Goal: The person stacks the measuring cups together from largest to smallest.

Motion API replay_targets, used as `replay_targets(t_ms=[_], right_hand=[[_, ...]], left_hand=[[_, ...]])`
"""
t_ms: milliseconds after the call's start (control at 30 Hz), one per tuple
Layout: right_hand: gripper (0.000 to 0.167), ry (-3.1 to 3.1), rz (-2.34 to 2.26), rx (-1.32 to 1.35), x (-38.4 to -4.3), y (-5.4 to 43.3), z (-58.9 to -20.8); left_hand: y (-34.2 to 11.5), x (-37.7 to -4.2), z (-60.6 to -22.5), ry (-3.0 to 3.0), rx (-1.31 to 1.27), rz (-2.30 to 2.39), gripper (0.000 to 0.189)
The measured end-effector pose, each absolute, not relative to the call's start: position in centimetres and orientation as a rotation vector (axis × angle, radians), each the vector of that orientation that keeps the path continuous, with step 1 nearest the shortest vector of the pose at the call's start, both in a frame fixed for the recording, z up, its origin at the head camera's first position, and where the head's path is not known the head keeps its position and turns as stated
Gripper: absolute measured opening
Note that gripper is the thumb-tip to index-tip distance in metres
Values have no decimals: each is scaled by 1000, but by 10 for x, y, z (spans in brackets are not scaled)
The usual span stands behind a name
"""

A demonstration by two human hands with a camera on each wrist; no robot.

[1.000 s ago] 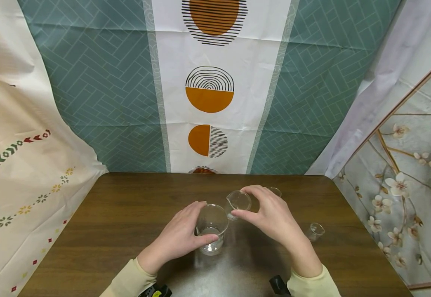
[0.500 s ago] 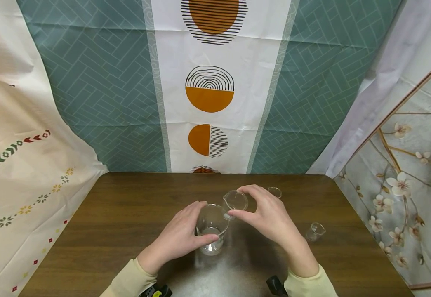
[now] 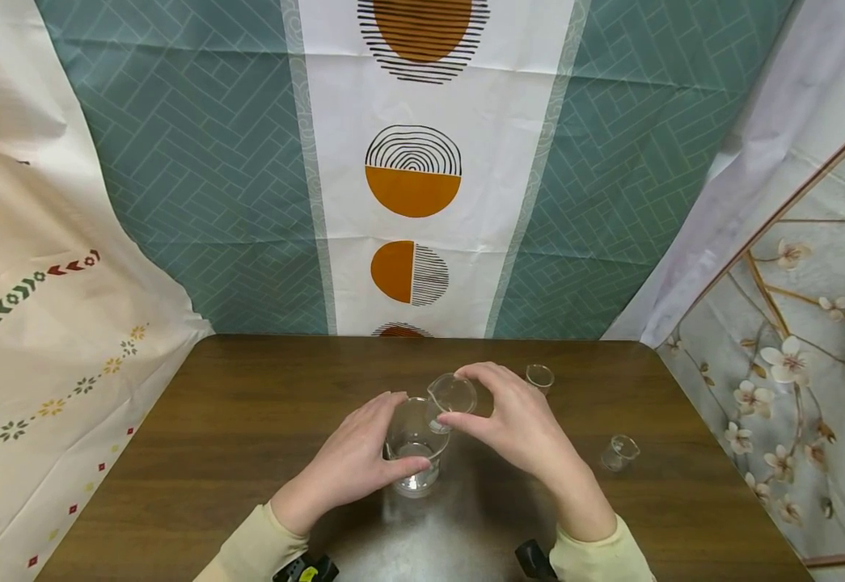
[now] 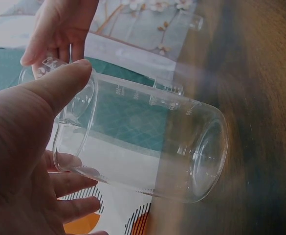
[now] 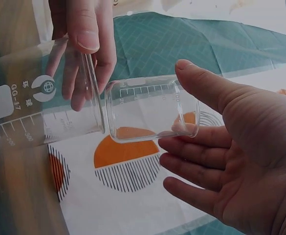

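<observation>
My left hand (image 3: 349,453) grips a large clear glass beaker (image 4: 143,142) near its rim, thumb on one side and fingers on the other. White graduation marks and lettering show on its wall. The beaker stands on the table in the head view. Between thumb and fingers my right hand (image 3: 520,424) holds a small clear glass beaker (image 3: 453,394) with a pouring lip and a printed scale. This small beaker (image 5: 138,105) is up at the large one's rim, overlapping its right side in the head view.
Two more small glass vessels stand on the brown wooden table (image 3: 262,404): one glass (image 3: 539,377) behind my right hand, another glass (image 3: 620,453) to the right of my forearm. A patterned cloth (image 3: 422,186) hangs behind the table's far edge.
My right hand has moved left with the small beaker, bringing it from beside the large beaker to overlap its rim. My left hand and the large beaker have stayed in place.
</observation>
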State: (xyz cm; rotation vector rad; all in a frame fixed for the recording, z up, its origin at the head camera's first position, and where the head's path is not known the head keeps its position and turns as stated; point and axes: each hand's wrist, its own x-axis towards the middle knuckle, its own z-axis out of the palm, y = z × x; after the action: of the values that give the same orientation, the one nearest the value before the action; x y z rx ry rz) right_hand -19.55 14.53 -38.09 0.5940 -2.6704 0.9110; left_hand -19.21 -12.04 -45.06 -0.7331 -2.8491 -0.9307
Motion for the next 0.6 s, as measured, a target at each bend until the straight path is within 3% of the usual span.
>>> replay_targets(t_ms=[600], right_hand=[[59,-2662,914,683,-196,134,-388]], left_hand=[[-120,-192,-450,-2851,-726,-928,99]])
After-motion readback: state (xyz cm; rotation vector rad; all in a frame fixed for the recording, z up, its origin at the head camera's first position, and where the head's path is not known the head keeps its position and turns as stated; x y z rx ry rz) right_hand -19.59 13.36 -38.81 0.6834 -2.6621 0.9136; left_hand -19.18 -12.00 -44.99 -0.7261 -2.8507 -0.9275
